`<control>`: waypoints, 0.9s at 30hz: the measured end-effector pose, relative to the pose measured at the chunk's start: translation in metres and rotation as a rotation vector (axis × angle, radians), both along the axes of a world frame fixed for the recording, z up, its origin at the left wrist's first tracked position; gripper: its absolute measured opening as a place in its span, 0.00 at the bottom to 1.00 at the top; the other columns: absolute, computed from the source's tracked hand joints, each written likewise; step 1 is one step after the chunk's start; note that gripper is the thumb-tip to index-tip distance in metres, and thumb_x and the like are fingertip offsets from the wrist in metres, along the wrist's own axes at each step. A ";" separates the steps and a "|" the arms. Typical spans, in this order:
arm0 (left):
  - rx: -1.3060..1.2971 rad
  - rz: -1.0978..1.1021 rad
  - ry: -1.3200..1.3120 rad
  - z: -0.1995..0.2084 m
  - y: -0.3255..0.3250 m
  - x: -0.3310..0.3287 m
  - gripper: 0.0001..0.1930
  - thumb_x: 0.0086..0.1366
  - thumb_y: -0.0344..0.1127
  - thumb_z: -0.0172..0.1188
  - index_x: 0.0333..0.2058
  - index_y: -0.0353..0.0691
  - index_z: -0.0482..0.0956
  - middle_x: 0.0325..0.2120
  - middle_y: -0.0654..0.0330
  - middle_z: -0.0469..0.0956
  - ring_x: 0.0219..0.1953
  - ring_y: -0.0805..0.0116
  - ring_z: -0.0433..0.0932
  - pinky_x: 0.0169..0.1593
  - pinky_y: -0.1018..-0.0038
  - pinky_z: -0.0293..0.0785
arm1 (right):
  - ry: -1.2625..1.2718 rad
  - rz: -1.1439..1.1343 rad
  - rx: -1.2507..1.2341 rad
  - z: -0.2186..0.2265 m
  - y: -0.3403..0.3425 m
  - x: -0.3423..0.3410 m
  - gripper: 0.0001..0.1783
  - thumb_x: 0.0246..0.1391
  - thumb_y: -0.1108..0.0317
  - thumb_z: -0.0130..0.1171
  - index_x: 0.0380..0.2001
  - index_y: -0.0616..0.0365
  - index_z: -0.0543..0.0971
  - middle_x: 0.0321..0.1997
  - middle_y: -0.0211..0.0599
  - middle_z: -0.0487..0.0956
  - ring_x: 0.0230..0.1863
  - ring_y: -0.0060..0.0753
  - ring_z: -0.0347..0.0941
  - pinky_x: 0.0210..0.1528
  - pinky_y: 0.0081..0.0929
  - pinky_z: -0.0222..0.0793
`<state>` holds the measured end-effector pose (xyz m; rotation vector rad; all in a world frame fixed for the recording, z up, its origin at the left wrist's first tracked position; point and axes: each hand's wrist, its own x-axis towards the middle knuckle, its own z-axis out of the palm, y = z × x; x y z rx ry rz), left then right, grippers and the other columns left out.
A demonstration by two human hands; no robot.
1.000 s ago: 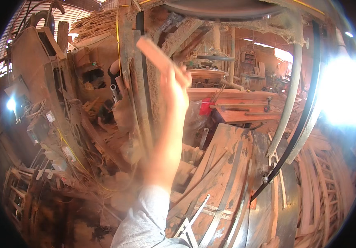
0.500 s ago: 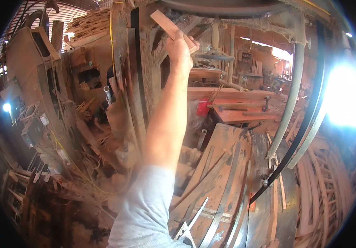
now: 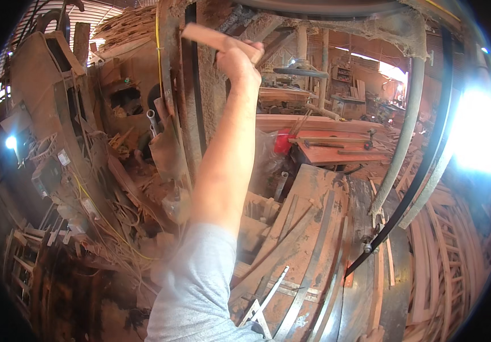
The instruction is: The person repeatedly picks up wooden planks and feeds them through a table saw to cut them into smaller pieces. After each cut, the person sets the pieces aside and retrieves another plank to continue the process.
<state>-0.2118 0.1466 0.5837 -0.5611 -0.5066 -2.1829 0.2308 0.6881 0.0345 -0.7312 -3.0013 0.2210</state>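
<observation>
The left hand (image 3: 238, 60) was curled tight around one end of a wood block (image 3: 205, 37), high up and left of the surface (image 3: 396, 308); I could not make out the right hand. If the fingers got loose, the block could slip and drop. A big swing could bump its long end on the black strip (image 3: 196, 85), also left of the surface

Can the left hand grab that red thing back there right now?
Probably not: the left hand is wrapped around a wooden piece, and the red thing looks farther back, beside the reddish boards.
</observation>
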 end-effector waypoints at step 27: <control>-0.210 -0.011 -0.034 -0.004 0.003 -0.011 0.19 0.80 0.48 0.41 0.48 0.34 0.65 0.30 0.51 0.75 0.28 0.56 0.78 0.36 0.58 0.79 | 0.114 -0.053 -0.074 0.011 -0.012 -0.003 0.23 0.49 0.59 0.57 0.43 0.64 0.80 0.49 0.56 0.78 0.53 0.64 0.73 0.58 0.54 0.70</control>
